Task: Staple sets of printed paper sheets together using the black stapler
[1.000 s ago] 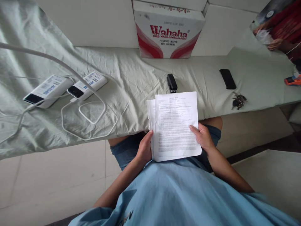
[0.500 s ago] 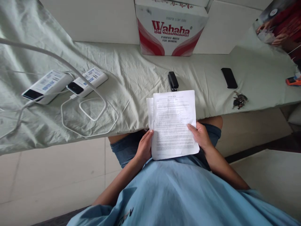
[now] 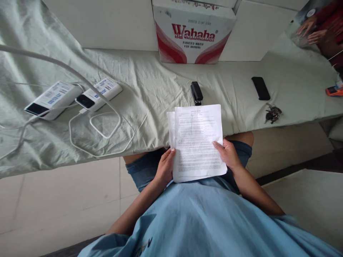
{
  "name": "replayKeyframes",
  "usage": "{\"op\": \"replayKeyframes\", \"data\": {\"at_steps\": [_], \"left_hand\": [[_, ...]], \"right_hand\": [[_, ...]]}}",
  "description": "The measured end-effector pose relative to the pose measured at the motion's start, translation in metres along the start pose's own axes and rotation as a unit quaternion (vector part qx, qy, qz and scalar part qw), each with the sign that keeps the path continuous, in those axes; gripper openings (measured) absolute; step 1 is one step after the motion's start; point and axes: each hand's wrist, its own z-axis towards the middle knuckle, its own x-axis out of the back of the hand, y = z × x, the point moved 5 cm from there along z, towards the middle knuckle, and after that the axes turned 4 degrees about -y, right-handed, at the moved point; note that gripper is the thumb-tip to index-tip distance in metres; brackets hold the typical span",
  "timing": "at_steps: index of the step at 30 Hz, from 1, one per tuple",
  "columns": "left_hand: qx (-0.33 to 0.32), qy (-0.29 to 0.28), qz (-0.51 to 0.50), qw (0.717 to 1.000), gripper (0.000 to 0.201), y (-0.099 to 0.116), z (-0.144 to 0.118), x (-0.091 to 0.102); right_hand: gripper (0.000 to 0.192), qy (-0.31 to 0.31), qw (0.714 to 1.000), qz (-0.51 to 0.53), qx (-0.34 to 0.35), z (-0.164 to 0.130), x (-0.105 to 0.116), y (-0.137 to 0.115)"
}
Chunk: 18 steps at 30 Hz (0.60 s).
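Observation:
I hold a small stack of printed white paper sheets (image 3: 198, 142) upright over my lap, at the front edge of a table draped in pale green cloth (image 3: 150, 82). My left hand (image 3: 164, 167) grips the stack's lower left edge, thumb on the front. On the lower right edge sits my right hand (image 3: 227, 154), thumb pressed on the top sheet. A rear sheet sticks out slightly to the left. Just beyond the papers' top edge a black stapler (image 3: 196, 92) lies on the cloth.
Two white power banks (image 3: 72, 98) with looping white cables (image 3: 102, 132) lie at left. A red and white Wahaha carton (image 3: 194, 30) stands at the back. A black phone (image 3: 260, 88) and keys (image 3: 272, 114) lie at right. Another person's hands (image 3: 312, 32) show at top right.
The papers have been squared up slightly and sit a little more upright. Both hands stay on the same edges. The other person's hands at top right have shifted.

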Motion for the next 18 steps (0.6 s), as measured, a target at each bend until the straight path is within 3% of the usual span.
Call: {"op": "replayKeyframes", "data": {"at_steps": [18], "left_hand": [[-0.008, -0.006, -0.007, 1.000, 0.051, -0.0012, 0.0010, -0.0006]], "right_hand": [[0.056, 0.009, 1.000, -0.005, -0.003, -0.0001, 0.0003, 0.0014]]}}
